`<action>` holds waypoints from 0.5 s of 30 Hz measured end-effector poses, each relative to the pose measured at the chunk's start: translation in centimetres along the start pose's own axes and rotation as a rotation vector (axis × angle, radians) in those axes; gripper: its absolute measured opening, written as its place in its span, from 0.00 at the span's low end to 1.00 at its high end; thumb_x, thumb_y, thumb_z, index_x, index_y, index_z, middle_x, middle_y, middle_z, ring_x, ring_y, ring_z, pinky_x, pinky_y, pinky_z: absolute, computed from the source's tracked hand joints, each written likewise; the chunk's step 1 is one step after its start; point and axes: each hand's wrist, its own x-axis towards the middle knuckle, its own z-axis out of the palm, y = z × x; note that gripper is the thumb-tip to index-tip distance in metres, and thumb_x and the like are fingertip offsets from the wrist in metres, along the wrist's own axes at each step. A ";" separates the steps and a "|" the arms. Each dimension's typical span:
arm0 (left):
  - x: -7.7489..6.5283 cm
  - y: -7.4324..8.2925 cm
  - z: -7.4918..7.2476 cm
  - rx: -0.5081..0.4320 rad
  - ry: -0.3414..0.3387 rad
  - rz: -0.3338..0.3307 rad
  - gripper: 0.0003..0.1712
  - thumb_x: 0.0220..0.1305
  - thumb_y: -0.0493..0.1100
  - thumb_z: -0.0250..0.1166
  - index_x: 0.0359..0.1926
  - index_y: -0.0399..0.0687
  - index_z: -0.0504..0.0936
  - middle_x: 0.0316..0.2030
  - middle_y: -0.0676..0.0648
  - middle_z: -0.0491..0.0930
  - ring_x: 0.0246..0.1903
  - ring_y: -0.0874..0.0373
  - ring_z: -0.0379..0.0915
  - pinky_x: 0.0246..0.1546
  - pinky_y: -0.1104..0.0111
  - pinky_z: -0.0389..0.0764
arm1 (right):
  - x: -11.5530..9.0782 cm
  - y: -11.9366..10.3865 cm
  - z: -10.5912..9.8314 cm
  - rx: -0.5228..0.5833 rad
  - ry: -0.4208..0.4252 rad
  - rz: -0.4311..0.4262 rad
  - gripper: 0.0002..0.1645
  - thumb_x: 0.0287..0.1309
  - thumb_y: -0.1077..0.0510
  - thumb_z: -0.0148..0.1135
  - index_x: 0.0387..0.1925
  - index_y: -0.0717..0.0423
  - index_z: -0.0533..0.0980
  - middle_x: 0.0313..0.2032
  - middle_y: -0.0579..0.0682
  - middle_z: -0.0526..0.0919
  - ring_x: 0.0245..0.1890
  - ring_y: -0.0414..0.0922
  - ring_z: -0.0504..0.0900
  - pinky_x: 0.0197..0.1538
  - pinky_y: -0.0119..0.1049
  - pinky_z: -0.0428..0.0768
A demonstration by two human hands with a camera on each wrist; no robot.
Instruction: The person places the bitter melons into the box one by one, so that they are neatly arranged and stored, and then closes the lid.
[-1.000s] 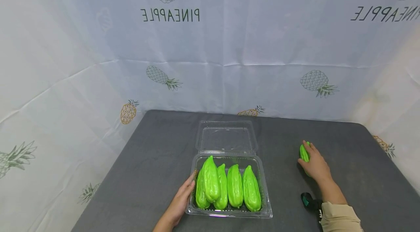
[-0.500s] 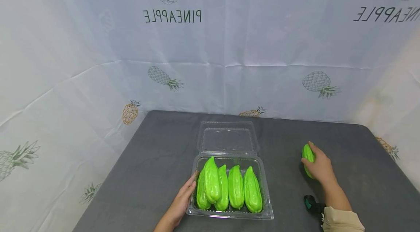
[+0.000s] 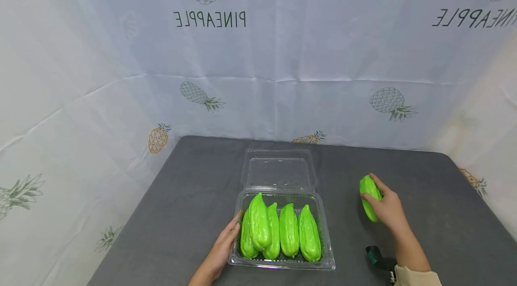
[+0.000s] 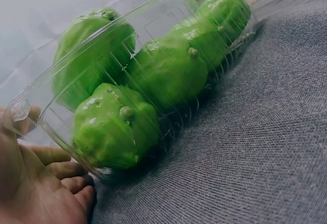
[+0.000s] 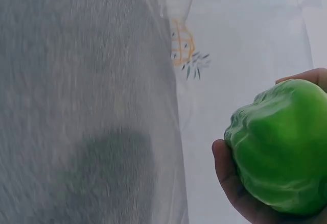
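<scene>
In the head view, my right hand (image 3: 387,207) holds a glossy, ridged green pepper (image 3: 368,198) above the right side of the table; thumb and fingers curve around it. The right wrist view shows this green pepper (image 5: 286,147) up close, with a blurred shadow on the cloth. A clear plastic clamshell box (image 3: 329,250) sits mid-table, its lid (image 3: 278,171) folded back. Several green peppers (image 3: 309,234) lie side by side inside, and one (image 3: 259,221) rests on top at the left. My left hand (image 3: 220,248) touches the box's left wall, its fingers (image 4: 66,170) fairly straight.
Grey cloth covers the table (image 3: 194,178). A white curtain (image 3: 323,52) printed with pineapples stands behind it and along both sides. A black device (image 3: 379,259) with a green patch is worn at my right wrist.
My right hand has gripped the pepper, lifted it from the table and carried it slightly to the left. My left hand and the box have stayed put.
</scene>
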 end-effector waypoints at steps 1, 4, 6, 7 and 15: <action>0.0 0.0 0.0 -0.006 -0.001 0.002 0.37 0.75 0.54 0.37 0.71 0.34 0.42 0.72 0.34 0.40 0.71 0.39 0.30 0.70 0.50 0.42 | -0.1 -0.2 0.2 0.014 0.000 0.001 0.41 0.65 0.51 0.52 0.72 0.56 0.46 0.55 0.78 0.64 0.32 0.51 0.73 0.26 0.35 0.73; 0.0 0.0 0.0 -0.014 0.000 0.004 0.37 0.74 0.54 0.37 0.71 0.33 0.42 0.72 0.34 0.39 0.71 0.38 0.30 0.69 0.47 0.39 | -0.5 -0.7 0.6 0.050 0.003 0.012 0.41 0.66 0.51 0.52 0.72 0.54 0.46 0.57 0.76 0.64 0.33 0.49 0.72 0.27 0.35 0.73; 0.0 0.0 0.0 -0.015 -0.001 0.003 0.37 0.74 0.54 0.37 0.71 0.33 0.41 0.72 0.34 0.39 0.71 0.38 0.30 0.69 0.47 0.39 | -0.7 -1.1 0.9 0.076 -0.004 0.025 0.40 0.66 0.51 0.51 0.73 0.52 0.45 0.58 0.75 0.63 0.34 0.49 0.72 0.28 0.35 0.73; 0.0 -0.1 0.0 -0.012 0.001 0.002 0.37 0.74 0.55 0.37 0.71 0.33 0.42 0.72 0.34 0.40 0.71 0.38 0.30 0.69 0.47 0.39 | -0.8 -1.2 1.0 0.094 -0.011 0.033 0.40 0.66 0.51 0.51 0.73 0.51 0.45 0.59 0.75 0.62 0.35 0.49 0.72 0.28 0.35 0.73; 0.1 -0.4 -0.1 0.006 0.020 0.000 0.37 0.73 0.56 0.38 0.72 0.37 0.44 0.72 0.37 0.42 0.71 0.40 0.30 0.69 0.46 0.37 | -1.6 -2.4 2.3 0.115 -0.003 0.034 0.40 0.65 0.54 0.51 0.73 0.48 0.45 0.58 0.74 0.65 0.35 0.50 0.74 0.28 0.34 0.74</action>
